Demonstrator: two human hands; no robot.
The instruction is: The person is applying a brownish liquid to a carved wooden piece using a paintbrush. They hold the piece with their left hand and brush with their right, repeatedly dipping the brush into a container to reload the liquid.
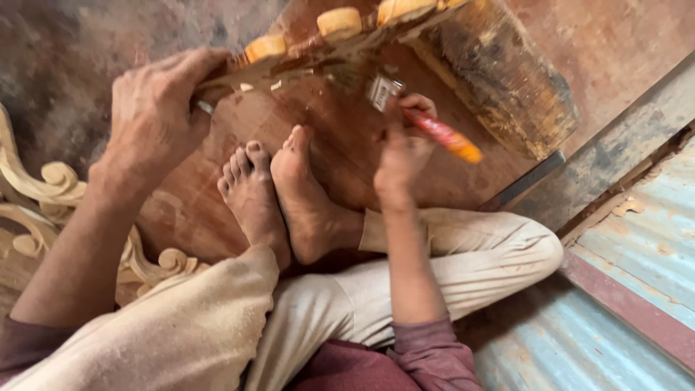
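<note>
Above the bare feet [282, 195], the left hand [156, 108] grips the pale carved wooden piece [326, 40]; beneath that piece, right hand [402, 148] fingers clench an orange-handled paintbrush [427, 127].

The left hand [156, 108] clasps the near end of a carved wooden piece [326, 36], which runs away to its right. The right hand [402, 148] lies below that piece, a paintbrush [423, 119] in it, bristles touching the carving's underside. Between and below both hands rest two bare feet [279, 192] on a wooden board [340, 152]. Left of the left hand lies a scrolled carving [43, 192]. Right of the right hand stands a wooden block [499, 72].
</note>
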